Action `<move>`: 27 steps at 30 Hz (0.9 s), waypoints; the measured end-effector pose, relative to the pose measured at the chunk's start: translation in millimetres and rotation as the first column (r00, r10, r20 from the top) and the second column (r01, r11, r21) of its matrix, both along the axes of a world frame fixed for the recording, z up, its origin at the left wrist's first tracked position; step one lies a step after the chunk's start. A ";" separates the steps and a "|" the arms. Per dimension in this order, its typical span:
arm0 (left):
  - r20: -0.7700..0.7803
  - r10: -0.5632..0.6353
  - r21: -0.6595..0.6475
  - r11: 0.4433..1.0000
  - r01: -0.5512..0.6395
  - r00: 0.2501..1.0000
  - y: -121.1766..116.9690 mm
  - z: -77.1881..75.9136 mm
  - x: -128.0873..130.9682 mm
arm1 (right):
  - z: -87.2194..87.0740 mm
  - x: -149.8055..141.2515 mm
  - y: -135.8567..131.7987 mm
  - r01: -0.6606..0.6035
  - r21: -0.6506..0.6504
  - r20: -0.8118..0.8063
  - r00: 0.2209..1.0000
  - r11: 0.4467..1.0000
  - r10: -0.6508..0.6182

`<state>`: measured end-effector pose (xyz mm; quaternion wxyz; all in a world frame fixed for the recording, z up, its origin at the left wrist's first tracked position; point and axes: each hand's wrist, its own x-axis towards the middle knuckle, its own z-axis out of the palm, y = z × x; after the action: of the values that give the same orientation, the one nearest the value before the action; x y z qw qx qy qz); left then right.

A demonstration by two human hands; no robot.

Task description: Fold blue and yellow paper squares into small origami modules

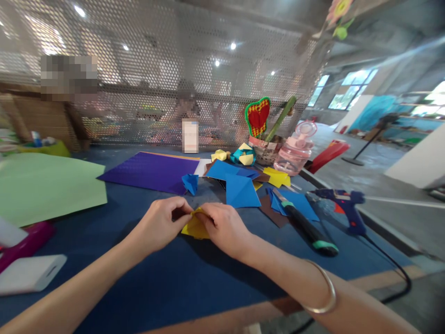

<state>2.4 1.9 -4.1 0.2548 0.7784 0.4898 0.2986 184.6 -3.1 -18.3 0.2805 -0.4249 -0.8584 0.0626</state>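
A small piece of folded yellow paper is pinched between my two hands just above the blue tabletop. My left hand grips its upper left edge with thumb and forefinger. Closed on the right side of the same paper is my right hand, its fingers partly hiding the folds. Behind my hands stands a small folded blue paper piece. Square blue sheets lie just beyond my right hand, overlapping other blue and brown paper.
To the right lie a utility knife and a blue glue gun with its cord. A pink bottle stands behind them. Purple sheets and light green paper spread leftward, near a white power bank.
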 end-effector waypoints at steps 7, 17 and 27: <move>-0.028 0.068 0.183 0.981 -0.062 0.997 -11.8 1.2 4.6 | 1.5 -1.6 -4.8 0.000 0.028 -0.010 1.000 1.000 0.000; 0.349 0.022 -0.070 0.998 0.003 0.937 -3.4 -2.2 11.1 | 8.4 1.0 -1.4 0.013 0.059 -0.197 0.980 0.998 -0.001; 0.630 0.117 -0.525 0.792 0.310 0.767 -10.6 8.7 15.0 | 12.9 5.0 4.2 0.098 0.176 -0.320 0.947 0.979 -0.037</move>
<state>17.4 -8.7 4.5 0.6540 0.5340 0.3999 0.3568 189.7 1.1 -5.4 0.4553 -0.4101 -0.7894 0.0377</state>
